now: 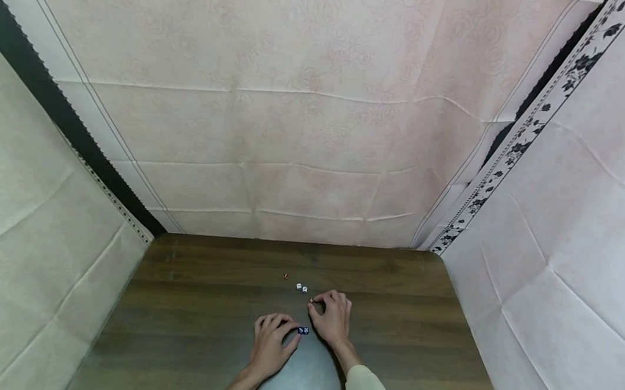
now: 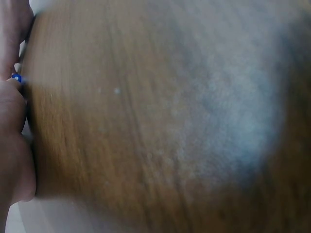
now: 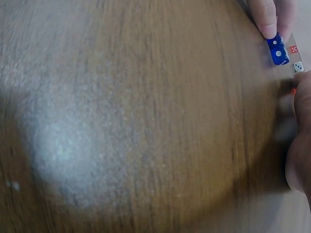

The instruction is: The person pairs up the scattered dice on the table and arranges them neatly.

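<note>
Two blue dice (image 1: 303, 330) stand side by side, touching, near the front of the table. My left hand (image 1: 270, 345) pinches the left one between thumb and forefinger; in the right wrist view the blue dice (image 3: 278, 50) show white pips below its fingertips. Farther right and forward, my right hand (image 1: 332, 317) pinches a red die (image 1: 311, 301) between thumb and forefinger. In the right wrist view the right hand (image 3: 302, 141) hides most of that die. One blue die (image 2: 17, 77) peeks past the left hand (image 2: 12, 141) in the left wrist view.
Two white dice (image 1: 302, 288) sit close together beyond the right hand. Another red die (image 1: 286, 276) lies farther back and left. The wooden table (image 1: 195, 306) has pale cloth walls (image 1: 295, 129) behind it and on both sides.
</note>
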Available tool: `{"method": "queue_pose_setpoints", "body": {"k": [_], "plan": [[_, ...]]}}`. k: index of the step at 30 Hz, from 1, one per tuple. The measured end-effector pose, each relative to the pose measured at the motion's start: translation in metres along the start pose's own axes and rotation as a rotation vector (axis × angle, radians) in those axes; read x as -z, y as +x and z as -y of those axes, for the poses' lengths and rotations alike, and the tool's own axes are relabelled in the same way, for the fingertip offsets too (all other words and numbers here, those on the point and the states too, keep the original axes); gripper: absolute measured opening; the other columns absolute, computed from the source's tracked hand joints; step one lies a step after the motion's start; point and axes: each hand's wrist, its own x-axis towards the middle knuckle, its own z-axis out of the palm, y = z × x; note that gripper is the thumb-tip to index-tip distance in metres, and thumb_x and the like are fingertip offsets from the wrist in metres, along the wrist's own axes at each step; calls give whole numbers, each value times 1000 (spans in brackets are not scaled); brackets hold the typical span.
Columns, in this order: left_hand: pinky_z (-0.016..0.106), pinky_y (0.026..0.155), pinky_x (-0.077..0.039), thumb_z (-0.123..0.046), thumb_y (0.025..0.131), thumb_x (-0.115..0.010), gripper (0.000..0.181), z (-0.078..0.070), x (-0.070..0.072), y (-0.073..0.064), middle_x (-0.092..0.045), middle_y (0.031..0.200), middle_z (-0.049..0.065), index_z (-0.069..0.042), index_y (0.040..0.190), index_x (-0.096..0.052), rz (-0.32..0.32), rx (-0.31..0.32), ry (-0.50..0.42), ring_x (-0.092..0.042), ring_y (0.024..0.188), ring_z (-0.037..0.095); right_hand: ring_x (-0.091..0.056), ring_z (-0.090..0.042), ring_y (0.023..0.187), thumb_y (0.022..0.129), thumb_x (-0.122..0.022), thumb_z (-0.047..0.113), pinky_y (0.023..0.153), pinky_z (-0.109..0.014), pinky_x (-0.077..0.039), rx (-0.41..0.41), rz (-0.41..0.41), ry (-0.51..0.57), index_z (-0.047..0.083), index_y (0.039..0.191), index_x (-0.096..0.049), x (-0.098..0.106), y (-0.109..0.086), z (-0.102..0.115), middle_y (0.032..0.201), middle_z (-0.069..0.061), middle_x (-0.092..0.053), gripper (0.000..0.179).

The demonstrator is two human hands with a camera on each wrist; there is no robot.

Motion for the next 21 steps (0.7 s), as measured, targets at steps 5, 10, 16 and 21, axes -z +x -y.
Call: {"method": "queue_pose_setpoints", "body": {"k": [5, 10, 16, 21], "plan": [[62, 111, -37, -31, 93, -95, 19, -1, 0, 0, -75, 115, -7, -28, 110, -87, -2, 1, -10, -66, 118, 27, -61, -28, 104, 93, -94, 26, 106, -55, -40, -6, 5, 9, 18, 98, -83, -1, 1, -1, 101, -1, -72, 15], [63, 110, -37, -30, 93, -95, 19, -2, 1, 0, -76, 115, -6, -28, 110, -87, 3, 6, -13, -66, 118, 27, -62, -29, 104, 93, -94, 25, 106, -54, -40, -11, 8, 18, 17, 98, -84, 1, 1, 0, 102, -2, -73, 15], [63, 111, -36, -30, 95, -93, 17, -3, 3, 1, -75, 116, -7, -29, 111, -87, 30, 30, -19, -66, 119, 27, -60, -24, 99, 93, -94, 23, 100, -51, -41, 0, 6, 13, 17, 98, -85, 6, 1, 4, 100, -2, -72, 12], [63, 111, -36, -31, 95, -93, 16, -3, 3, 0, -75, 116, -8, -30, 110, -87, 49, 48, -10, -66, 119, 26, -61, -24, 101, 95, -93, 21, 101, -52, -41, -2, 20, 47, 16, 100, -86, 10, 1, 6, 101, -2, -74, 9]]}}
